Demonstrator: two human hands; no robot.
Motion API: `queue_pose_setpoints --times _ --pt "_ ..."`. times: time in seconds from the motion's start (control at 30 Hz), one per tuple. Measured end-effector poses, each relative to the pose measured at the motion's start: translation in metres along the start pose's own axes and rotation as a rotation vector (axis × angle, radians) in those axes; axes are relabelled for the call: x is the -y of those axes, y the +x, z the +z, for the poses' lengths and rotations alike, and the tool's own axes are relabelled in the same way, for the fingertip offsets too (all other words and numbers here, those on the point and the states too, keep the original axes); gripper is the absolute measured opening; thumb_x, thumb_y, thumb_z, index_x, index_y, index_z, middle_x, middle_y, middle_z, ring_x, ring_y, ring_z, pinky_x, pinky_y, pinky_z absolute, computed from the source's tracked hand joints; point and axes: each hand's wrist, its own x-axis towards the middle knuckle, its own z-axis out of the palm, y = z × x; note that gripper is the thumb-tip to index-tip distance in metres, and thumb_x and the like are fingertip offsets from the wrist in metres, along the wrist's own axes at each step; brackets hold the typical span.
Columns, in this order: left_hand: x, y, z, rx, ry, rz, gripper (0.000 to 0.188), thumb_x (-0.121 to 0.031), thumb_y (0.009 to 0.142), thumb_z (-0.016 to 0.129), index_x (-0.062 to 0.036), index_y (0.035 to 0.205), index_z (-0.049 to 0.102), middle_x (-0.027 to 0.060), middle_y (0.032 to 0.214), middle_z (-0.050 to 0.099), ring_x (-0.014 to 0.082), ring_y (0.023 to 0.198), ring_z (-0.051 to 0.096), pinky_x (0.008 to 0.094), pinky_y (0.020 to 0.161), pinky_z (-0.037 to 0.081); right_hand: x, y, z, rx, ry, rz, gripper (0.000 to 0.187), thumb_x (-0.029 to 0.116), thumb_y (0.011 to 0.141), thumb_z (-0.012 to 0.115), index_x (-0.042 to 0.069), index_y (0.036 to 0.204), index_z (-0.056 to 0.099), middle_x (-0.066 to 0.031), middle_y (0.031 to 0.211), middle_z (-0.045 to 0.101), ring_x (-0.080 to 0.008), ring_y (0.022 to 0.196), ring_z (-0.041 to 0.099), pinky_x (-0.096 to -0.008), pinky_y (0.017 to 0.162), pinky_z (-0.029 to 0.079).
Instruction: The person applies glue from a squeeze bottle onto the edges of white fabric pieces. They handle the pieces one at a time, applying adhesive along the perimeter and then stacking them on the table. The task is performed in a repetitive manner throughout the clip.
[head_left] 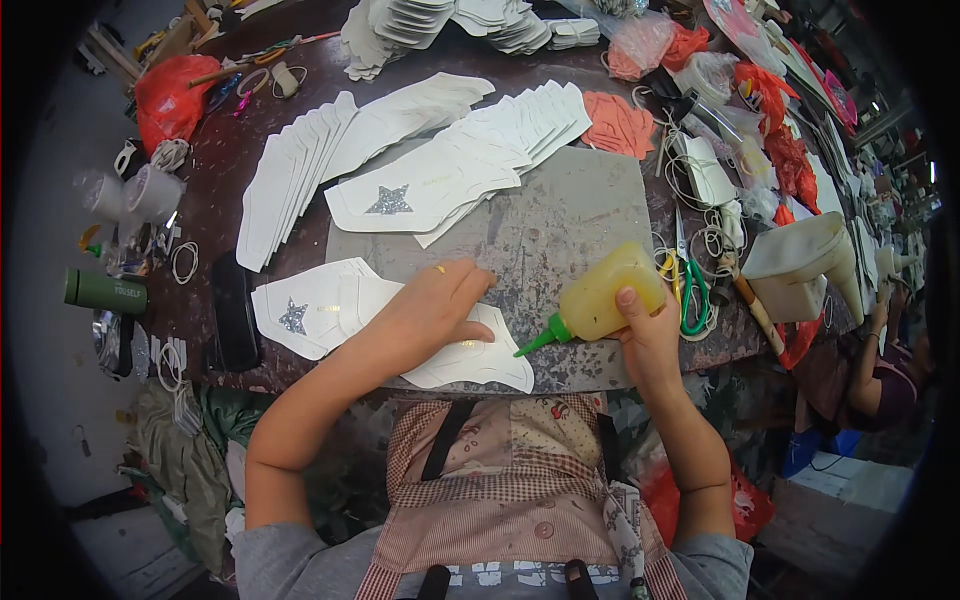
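In my right hand (650, 338) is a squeeze bottle (612, 292) of yellowish liquid, its fingers wrapped round it. The bottle tilts left, and its green nozzle (543, 337) points down at the right end of a white shoe-upper piece (470, 370). My left hand (437, 303) rests over that piece with thumb and fingers apart, covering part of it. To its left lie overlapping white pieces, one with a silver glitter star (292, 317). Beyond the hands, a fanned stack of white pieces (430, 180) with a similar star lies partly on a grey board (575, 210).
More white pieces (295, 180) are fanned at the back left, near coral-coloured pieces (618, 124) at the right. Green-handled scissors (692, 295) and a plastic container (795, 255) stand right of the board. A black strip (235, 312) and green flask (105, 292) are leftward. Another person (885, 385) is far right.
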Motion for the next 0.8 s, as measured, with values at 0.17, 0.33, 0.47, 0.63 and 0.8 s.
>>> queue_pose_setpoints --times 0.17,0.33,0.47,0.63,0.8 --pt "-0.003 -0.001 0.002 -0.002 0.008 -0.020 0.051 -0.025 0.079 0.076 -0.0015 0.118 0.052 0.0169 0.107 0.056 0.0374 0.102 0.056 0.0435 0.087 0.045 -0.001 -0.018 -0.014 -0.039 -0.011 -0.036 0.052 0.030 0.088 0.076 -0.003 0.123 0.055 -0.0071 0.103 0.064 -0.0148 0.091 0.066 -0.0289 0.077 0.057" --pt "-0.010 -0.004 0.002 -0.038 0.035 -0.047 0.051 -0.024 0.079 0.076 -0.0004 0.118 0.052 0.0177 0.108 0.056 0.0381 0.103 0.056 0.0435 0.087 0.046 -0.009 -0.055 -0.019 -0.123 -0.093 -0.109 0.054 0.034 0.088 0.076 -0.003 0.121 0.056 -0.0061 0.104 0.064 -0.0144 0.096 0.063 -0.0290 0.086 0.050" --pt "-0.017 -0.006 0.005 -0.051 0.055 -0.120 0.051 -0.023 0.079 0.076 0.0006 0.118 0.052 0.0186 0.108 0.055 0.0387 0.103 0.056 0.0434 0.086 0.047 -0.010 -0.070 -0.020 -0.164 0.107 -0.096 0.058 0.034 0.088 0.077 -0.004 0.125 0.053 -0.0064 0.107 0.063 -0.0135 0.097 0.060 -0.0282 0.087 0.048" --pt "-0.022 -0.005 0.004 -0.035 0.086 -0.165 0.052 -0.025 0.080 0.075 0.0015 0.118 0.050 0.0194 0.108 0.054 0.0391 0.102 0.056 0.0429 0.086 0.047 -0.013 -0.059 -0.024 -0.177 0.033 -0.135 0.060 0.033 0.087 0.078 -0.004 0.127 0.051 -0.0071 0.110 0.062 -0.0144 0.096 0.060 -0.0284 0.087 0.048" --pt "-0.017 -0.017 0.003 -0.113 0.055 -0.134 0.046 -0.016 0.084 0.072 0.0005 0.120 0.049 0.0198 0.106 0.056 0.0380 0.101 0.058 0.0427 0.086 0.048 -0.013 -0.070 -0.034 -0.037 0.098 -0.060 0.057 0.030 0.093 0.070 -0.003 0.133 0.047 -0.0101 0.116 0.061 -0.0194 0.103 0.062 -0.0352 0.094 0.050"
